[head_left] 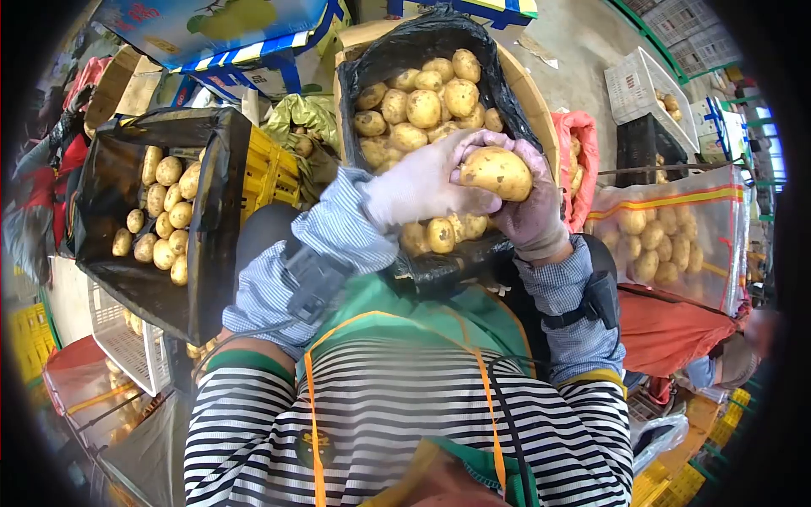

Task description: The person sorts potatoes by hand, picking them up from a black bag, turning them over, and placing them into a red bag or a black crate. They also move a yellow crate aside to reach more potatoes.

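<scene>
I hold a large yellow potato (497, 173) with brown spots between my two gloved hands. My left hand (422, 179) has its thumb below the potato and its fingers behind it. My right hand (539, 207), in a dirt-stained glove, cups the potato's right side. Directly beneath both hands is a box lined with black plastic (359, 80), full of potatoes (424, 108). Part of that pile is hidden by my hands and forearms.
At left stands a black-lined crate (101, 220) with several potatoes, beside a yellow crate (269, 173). A red bag (583, 127) and a clear bag of potatoes (663, 245) are at right. White crates (634, 84) stand farther back. Blue boxes (220, 34) stand ahead.
</scene>
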Available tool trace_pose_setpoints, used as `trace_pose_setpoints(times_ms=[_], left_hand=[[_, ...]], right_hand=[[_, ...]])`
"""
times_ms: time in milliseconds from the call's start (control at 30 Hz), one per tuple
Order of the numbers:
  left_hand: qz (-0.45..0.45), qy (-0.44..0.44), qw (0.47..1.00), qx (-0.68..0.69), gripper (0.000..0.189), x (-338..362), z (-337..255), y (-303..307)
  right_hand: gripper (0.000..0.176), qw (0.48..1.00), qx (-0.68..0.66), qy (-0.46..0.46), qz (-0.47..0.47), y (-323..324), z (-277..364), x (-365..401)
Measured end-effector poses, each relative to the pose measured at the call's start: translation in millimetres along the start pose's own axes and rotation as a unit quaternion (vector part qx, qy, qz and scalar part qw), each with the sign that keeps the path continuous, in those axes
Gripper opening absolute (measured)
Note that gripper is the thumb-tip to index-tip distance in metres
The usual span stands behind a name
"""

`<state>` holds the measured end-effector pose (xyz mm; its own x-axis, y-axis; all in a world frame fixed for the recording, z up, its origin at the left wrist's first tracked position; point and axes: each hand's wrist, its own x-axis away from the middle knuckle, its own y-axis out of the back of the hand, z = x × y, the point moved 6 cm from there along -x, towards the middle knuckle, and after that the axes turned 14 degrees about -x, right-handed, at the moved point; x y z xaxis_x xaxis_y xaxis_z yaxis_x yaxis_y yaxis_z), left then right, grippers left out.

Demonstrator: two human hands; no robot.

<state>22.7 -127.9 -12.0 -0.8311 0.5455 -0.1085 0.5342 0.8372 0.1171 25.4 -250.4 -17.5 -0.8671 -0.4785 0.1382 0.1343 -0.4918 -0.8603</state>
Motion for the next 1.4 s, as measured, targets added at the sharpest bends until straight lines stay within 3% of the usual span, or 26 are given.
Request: trace_pose_setpoints(times_ms=[67,133,200,233,267,333,367,433,467,567,633,700,767,833,900,967,1100,1167,1200,1267,1400], left_hand=[[-0.019,0.029,0.999,0.033,0.087,4.4,-0.7,0.7],[-0.05,0.006,0.997,-0.058,0.088,4.8,-0.6,7.3],[-0.06,-0.011,0.998,-0.029,0.086,3.4,-1.7,6.1],[-0.065,-0.029,0.997,-0.002,0.085,2.8,-3.3,6.1],[-0.068,-0.028,0.997,-0.002,0.085,2.0,-3.0,7.2],[-0.079,-0.032,0.996,-0.005,0.081,1.3,-3.2,11.7],[-0.078,-0.031,0.996,-0.005,0.081,1.6,-6.6,14.2],[-0.105,-0.006,0.968,-0.227,0.074,2.2,-15.0,21.6],[-0.103,-0.007,0.969,-0.226,0.074,0.8,-14.0,20.0],[-0.153,-0.1,0.901,-0.393,0.069,-1.7,-23.6,18.7],[-0.139,-0.065,0.915,-0.373,0.069,-6.4,-19.4,23.8],[-0.124,-0.029,0.927,-0.354,0.07,-7.6,-12.2,24.3],[-0.132,-0.013,0.978,-0.162,0.07,-7.6,-3.7,24.5],[-0.112,0.012,0.99,-0.084,0.069,-8.3,-2.8,23.1],[-0.091,0.037,0.995,-0.005,0.068,-9.1,1.5,17.8],[-0.126,-0.01,0.973,-0.193,0.068,-7.3,1.8,16.8],[-0.136,-0.076,0.978,-0.14,0.065,-2.7,-9.4,19.3],[-0.087,-0.041,0.954,-0.283,0.061,-1.6,-15.3,18.5],[-0.087,-0.04,0.954,-0.285,0.061,-2.5,-13.2,18.7],[-0.073,-0.079,0.947,-0.303,0.06,-5.6,-13.9,13.3],[-0.084,-0.064,0.941,-0.321,0.06,-4.2,-19.3,14.4]], right_hand=[[0.042,0.946,0.268,0.151,0.107,-19.1,13.2,7.3],[0.039,0.927,0.345,0.094,0.114,-16.6,19.2,1.9],[0.033,0.761,0.559,0.257,0.208,-26.8,25.3,-0.4],[0.031,0.829,0.49,0.207,0.174,-18.6,29.4,-0.1],[0.031,0.829,0.489,0.205,0.176,-16.7,25.9,0.5],[0.035,0.966,0.202,0.118,0.107,5.1,19.3,-7.1],[0.035,0.967,0.201,0.118,0.106,0.0,20.6,-9.1],[0.041,0.987,0.139,0.054,0.065,-6.5,21.6,-15.0],[0.041,0.987,0.14,0.055,0.063,-3.7,24.9,-15.8],[0.037,0.986,0.158,0.02,0.042,3.4,29.9,-17.2],[0.032,0.953,0.298,0.05,-0.016,-0.1,38.7,-13.1],[0.031,0.95,0.306,0.056,-0.029,0.7,40.6,-11.4],[0.03,0.946,0.315,0.065,-0.042,5.1,43.3,-10.6],[0.027,0.962,0.265,0.059,-0.033,15.8,41.3,-10.3],[0.027,0.949,0.303,0.091,-0.014,21.5,35.4,-7.6],[0.029,0.941,0.32,0.114,-0.002,12.4,29.8,-5.0],[0.029,0.928,0.364,0.073,0.005,-4.7,31.6,4.7],[0.032,0.912,0.41,0.003,-0.016,-7.9,27.8,9.2],[0.032,0.913,0.408,0.003,-0.015,-0.2,24.7,8.3],[0.036,0.862,0.496,0.101,0.039,7.8,23.3,5.8],[0.041,0.872,0.479,0.104,0.023,12.6,29.6,5.4]])
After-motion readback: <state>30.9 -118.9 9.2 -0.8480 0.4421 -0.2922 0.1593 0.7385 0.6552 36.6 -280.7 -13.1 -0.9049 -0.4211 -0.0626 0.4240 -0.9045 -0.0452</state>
